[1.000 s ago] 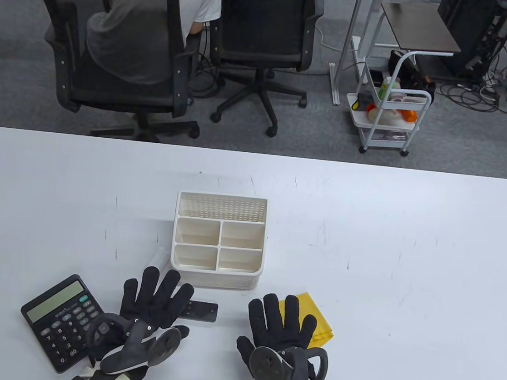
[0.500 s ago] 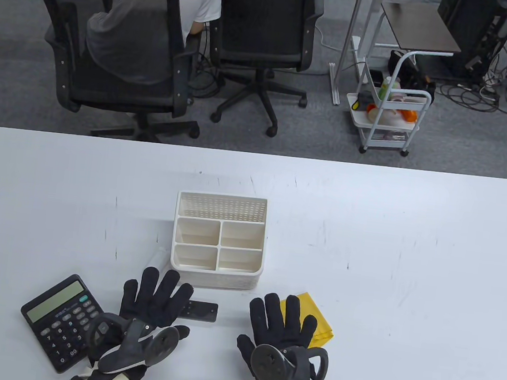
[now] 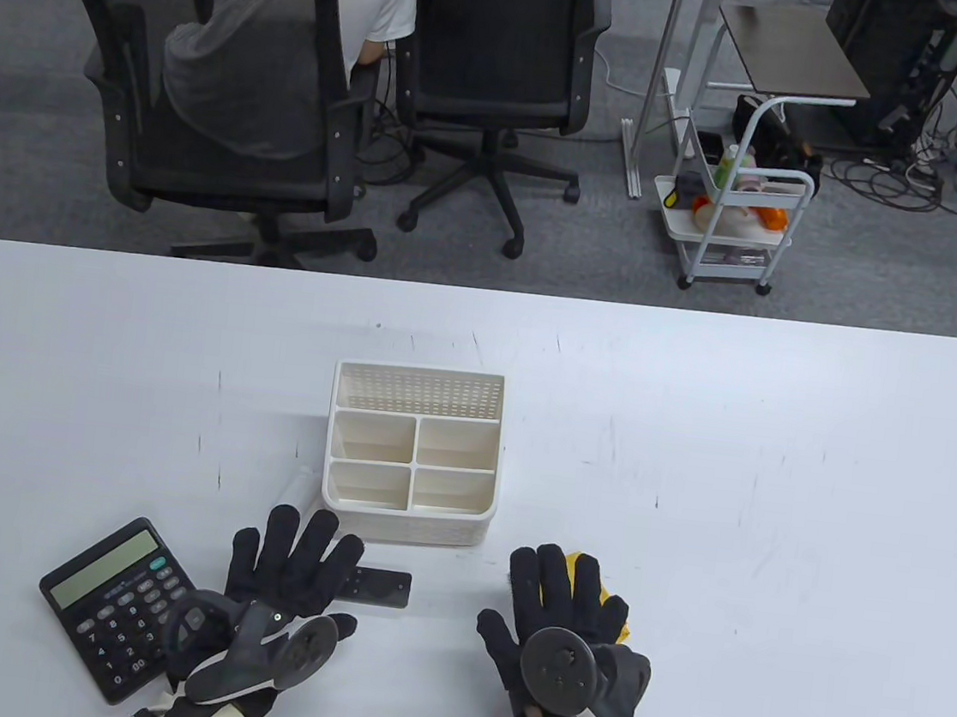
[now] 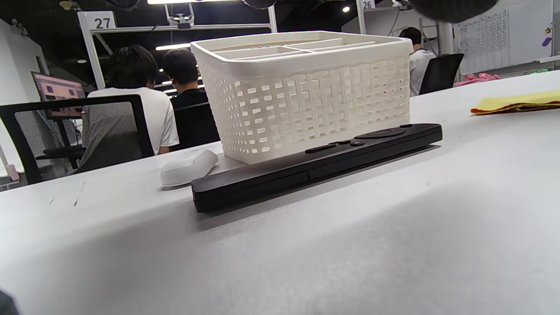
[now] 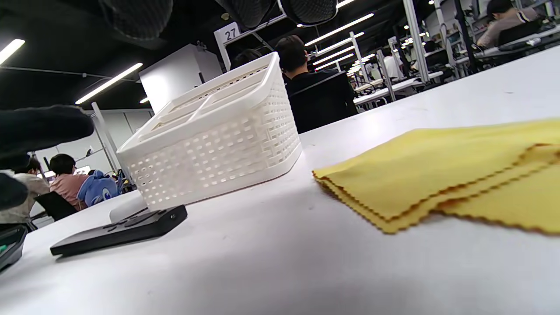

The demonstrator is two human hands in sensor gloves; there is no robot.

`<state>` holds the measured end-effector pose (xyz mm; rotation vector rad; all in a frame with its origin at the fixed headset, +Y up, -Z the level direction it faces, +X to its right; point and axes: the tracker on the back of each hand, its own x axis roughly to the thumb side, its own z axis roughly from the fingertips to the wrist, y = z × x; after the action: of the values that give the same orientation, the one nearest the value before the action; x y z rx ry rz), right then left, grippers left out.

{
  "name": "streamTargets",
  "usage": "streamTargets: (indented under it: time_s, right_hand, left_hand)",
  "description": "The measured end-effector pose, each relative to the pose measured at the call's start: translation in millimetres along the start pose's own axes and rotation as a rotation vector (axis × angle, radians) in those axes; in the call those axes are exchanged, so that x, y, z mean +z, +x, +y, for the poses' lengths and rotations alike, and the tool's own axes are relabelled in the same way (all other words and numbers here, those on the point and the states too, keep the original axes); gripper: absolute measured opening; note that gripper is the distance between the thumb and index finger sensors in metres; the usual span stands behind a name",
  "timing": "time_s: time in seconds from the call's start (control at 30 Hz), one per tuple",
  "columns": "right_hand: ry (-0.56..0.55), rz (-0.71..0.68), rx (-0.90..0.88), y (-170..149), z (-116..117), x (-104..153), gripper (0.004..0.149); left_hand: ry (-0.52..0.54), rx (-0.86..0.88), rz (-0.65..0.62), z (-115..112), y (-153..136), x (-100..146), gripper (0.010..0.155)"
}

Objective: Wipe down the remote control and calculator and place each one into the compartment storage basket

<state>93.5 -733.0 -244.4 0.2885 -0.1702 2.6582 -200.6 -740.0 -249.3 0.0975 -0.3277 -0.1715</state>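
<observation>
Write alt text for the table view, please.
Two gloved hands rest on a white table: the left hand covers a black remote beside a calculator, the right hand lies over a yellow cloth. An empty white basket sits behind them.

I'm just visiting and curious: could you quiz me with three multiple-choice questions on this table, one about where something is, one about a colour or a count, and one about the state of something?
1. Where does the remote control lie?
A. inside the basket
B. on the table in front of the basket
C. on the calculator

2. What colour is the cloth?
A. yellow
B. blue
C. white

3. What state are the compartments of the storage basket in?
A. all empty
B. one holds the calculator
C. one holds the cloth

Answers: 1 B, since the left wrist view shows it flat on the table against the basket's near side. 2 A, the right wrist view shows folded yellow fabric. 3 A, the table view shows bare compartments, and the calculator lies on the table.
</observation>
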Motion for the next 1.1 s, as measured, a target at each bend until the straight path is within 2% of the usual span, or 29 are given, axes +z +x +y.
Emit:
streamTargets:
  time_s: [0.27, 0.6, 0.87, 1.1]
  right_hand:
    - [0.077, 0.089, 0.072, -13.8, 7.4, -8.4, 0.072]
    - [0.231, 0.211, 0.195, -34.7, 17.4, -19.8, 0.07]
    - [0.381, 0.27, 0.228, -47.6, 28.2, -25.2, 0.069]
    - [0.336, 0.208, 0.37, -36.1, 28.6, -27.8, 0.062]
  left_hand:
    - [-0.012, 0.0, 0.006, 0.0, -0.5, 0.5, 0.078]
    - [-0.024, -0.016, 0.0, -0.1, 1.2, 0.5, 0.079]
    - [-0.033, -0.019, 0.0, 0.0, 1.7, 0.4, 0.079]
    - [-0.04, -0.024, -0.005, 0.3, 3.3, 0.6, 0.079]
